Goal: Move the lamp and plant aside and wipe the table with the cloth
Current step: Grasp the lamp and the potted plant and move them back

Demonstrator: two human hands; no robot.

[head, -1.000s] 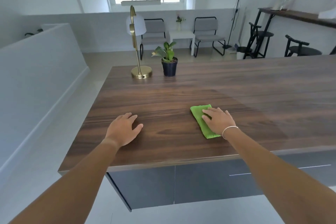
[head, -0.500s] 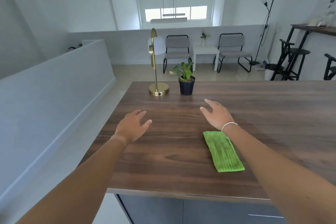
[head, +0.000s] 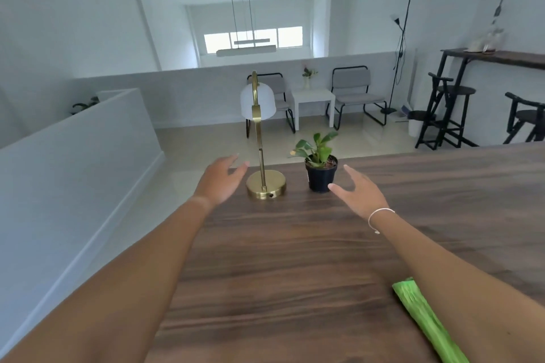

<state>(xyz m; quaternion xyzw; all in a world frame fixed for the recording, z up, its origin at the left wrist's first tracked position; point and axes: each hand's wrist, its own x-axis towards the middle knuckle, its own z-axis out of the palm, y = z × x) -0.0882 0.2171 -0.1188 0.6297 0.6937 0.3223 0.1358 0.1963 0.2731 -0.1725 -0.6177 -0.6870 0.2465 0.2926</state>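
At the far edge: your lamp (head: 262,138) and plant (head: 320,165) stand side by side on the wood table (head: 295,259)
Writing: none you can read
Lamp: brass stem, round base, white shade
Plant: green leaves, black pot
Cloth (head: 427,321): green, folded, beside your right forearm
Left hand (head: 221,178): spread wide, empty, just left of the lamp base
Right hand (head: 358,191): spread wide, empty, just beside the pot

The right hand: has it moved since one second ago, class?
Yes. The right hand left the green cloth and reached forward, open, beside the potted plant.
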